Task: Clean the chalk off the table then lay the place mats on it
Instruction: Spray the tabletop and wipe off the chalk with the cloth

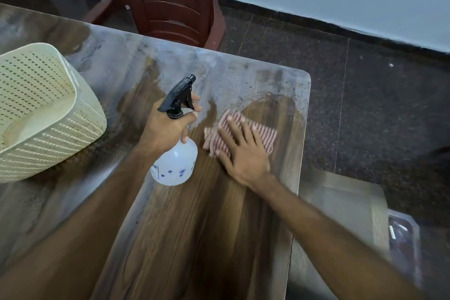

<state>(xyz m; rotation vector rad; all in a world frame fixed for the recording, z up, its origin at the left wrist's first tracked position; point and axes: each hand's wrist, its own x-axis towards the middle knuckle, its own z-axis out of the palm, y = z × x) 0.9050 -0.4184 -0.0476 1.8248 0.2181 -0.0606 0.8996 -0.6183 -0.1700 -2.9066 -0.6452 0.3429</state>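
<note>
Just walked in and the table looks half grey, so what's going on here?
A person is cleaning chalk off the table. The right hand presses a striped cloth flat on the wood, and the left hand grips a spray bottle. The strip near them is wiped to bare wood; chalk haze remains at the far edge and around the basket. The place mats lie off to the right, not yet laid.
</note>
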